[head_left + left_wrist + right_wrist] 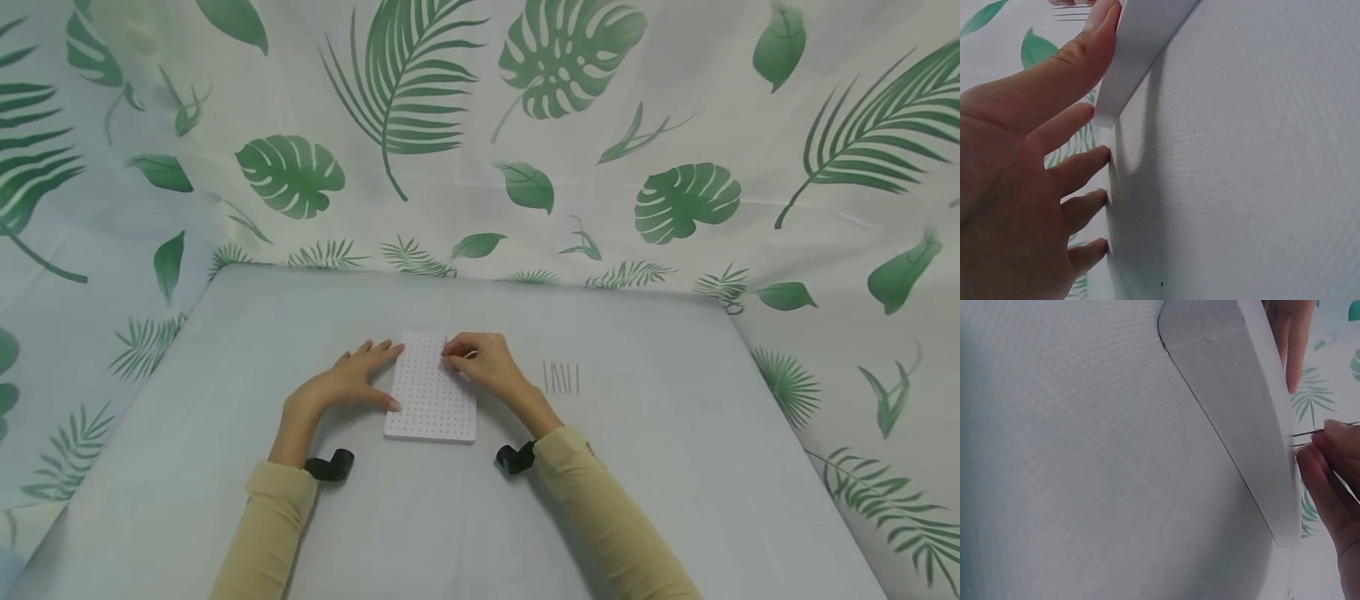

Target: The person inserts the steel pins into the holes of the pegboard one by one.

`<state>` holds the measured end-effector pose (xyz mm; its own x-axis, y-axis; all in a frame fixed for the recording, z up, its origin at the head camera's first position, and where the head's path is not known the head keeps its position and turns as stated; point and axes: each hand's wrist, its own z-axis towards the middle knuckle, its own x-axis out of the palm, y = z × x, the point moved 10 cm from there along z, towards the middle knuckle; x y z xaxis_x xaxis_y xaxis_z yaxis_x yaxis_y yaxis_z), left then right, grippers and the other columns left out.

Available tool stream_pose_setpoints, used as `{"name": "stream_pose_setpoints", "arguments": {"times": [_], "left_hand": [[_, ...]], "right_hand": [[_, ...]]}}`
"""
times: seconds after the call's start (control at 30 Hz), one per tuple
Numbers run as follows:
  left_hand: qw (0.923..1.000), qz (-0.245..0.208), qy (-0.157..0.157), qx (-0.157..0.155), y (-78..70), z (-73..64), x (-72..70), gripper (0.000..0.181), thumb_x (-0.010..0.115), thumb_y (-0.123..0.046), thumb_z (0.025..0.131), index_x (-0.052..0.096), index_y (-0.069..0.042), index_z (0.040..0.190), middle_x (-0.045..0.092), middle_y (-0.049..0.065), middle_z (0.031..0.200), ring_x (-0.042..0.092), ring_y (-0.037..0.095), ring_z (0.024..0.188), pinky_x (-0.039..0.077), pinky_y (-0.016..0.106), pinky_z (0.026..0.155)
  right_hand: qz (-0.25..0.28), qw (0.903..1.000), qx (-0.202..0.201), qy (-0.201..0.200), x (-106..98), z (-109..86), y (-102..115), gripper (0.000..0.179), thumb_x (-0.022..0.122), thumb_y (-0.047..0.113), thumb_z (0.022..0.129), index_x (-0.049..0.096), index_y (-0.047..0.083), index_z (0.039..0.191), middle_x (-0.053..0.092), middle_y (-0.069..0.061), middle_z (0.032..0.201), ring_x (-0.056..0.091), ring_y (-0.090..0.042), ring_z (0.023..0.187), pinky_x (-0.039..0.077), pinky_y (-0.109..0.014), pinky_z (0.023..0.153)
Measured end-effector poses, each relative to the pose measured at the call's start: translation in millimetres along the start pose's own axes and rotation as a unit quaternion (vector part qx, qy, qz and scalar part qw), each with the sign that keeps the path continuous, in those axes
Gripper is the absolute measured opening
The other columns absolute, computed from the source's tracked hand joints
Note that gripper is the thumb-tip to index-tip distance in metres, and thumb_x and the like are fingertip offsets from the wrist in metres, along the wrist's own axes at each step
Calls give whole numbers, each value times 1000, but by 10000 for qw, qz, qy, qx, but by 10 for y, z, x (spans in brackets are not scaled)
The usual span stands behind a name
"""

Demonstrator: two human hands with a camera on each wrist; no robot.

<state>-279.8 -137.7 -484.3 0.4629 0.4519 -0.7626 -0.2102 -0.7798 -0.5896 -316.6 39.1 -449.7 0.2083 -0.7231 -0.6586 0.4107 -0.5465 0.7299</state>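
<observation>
A white pegboard [427, 408] with rows of small holes lies flat on the table in the head view. My left hand [345, 383] rests at its left side, fingers spread and fairly straight, with thumb and index fingertip at the edge. Over the upper right of the board, my right hand [487, 362] pinches a thin metal pin [1305, 434] between thumb and fingers; its lower end is at the board's surface in the right wrist view. Several thin pins [1071, 14] stick out from the board face in the left wrist view, partly hidden by the thumb.
Several more thin metal pins [561, 377] lie in a loose row on the table, right of my right hand. The pale table [420, 533] meets a leaf-patterned cloth [450, 208] at its back and sides. Black wrist camera mounts [330, 465] sit below both hands.
</observation>
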Motion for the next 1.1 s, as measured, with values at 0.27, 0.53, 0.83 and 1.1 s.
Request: {"name": "stream_pose_setpoints", "arguments": {"times": [0.27,0.53,0.83,1.1], "left_hand": [[10000,-82,-28,-9,26,-26,13,101,84,-39,83,30,-7,162,20,26,168,8,53,155,4,71,124],[9999,-98,-31,-36,4,-61,20,101,83,-40,83,30,-6,162,20,26,168,8,53,155,4,72,123],[9999,-108,-73,6,8,-44,-44,101,83,-40,83,30,-7,162,19,26,168,7,53,155,3,71,124],[9999,-135,-5,8,10,-17,0,101,83,-41,83,30,-8,162,19,25,169,7,52,156,3,71,124]], "right_hand": [[-66,9997,-64,211,16,-19,28,7,79,5,88,79,6,95,79,-6,92,74,-14,85,61,-23,79],[-114,9993,-102,329,-40,-66,25,6,78,6,89,79,7,95,79,-5,93,73,-14,86,61,-23,79],[-168,9994,-214,195,-90,-53,38,6,77,6,90,80,8,96,79,-5,95,74,-15,86,61,-24,78],[-151,9991,-275,292,-54,-72,50,7,76,4,90,79,7,95,79,-5,95,74,-15,86,61,-24,79]]}}
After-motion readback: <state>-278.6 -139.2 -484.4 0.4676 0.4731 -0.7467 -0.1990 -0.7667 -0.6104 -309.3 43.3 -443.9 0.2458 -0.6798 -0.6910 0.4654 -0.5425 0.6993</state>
